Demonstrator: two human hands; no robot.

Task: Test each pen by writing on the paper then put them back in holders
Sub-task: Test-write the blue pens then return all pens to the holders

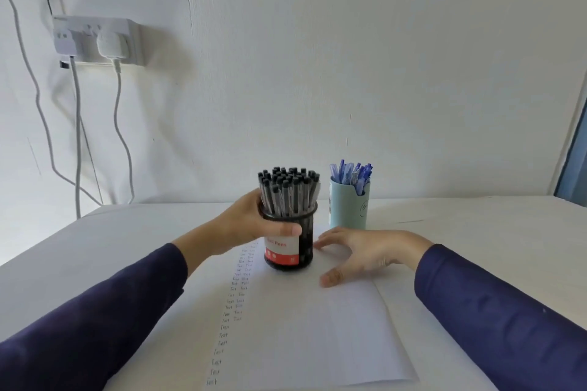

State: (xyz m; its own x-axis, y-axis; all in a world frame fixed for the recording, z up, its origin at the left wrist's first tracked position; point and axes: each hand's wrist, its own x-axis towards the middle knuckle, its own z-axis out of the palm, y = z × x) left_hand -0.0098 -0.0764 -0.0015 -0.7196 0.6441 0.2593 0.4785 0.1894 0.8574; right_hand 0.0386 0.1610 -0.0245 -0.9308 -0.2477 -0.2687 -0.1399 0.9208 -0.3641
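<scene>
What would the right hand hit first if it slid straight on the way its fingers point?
The right hand points left across the paper; it would probably meet the black pen holder, which the left hand grips. Fingertips look almost there, though depth is unclear.

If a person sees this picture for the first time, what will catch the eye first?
Probably the black mesh holder packed with black-capped pens, standing on the paper at centre with the left hand gripping it. Next, the pale blue holder of blue pens behind it to the right.
</scene>
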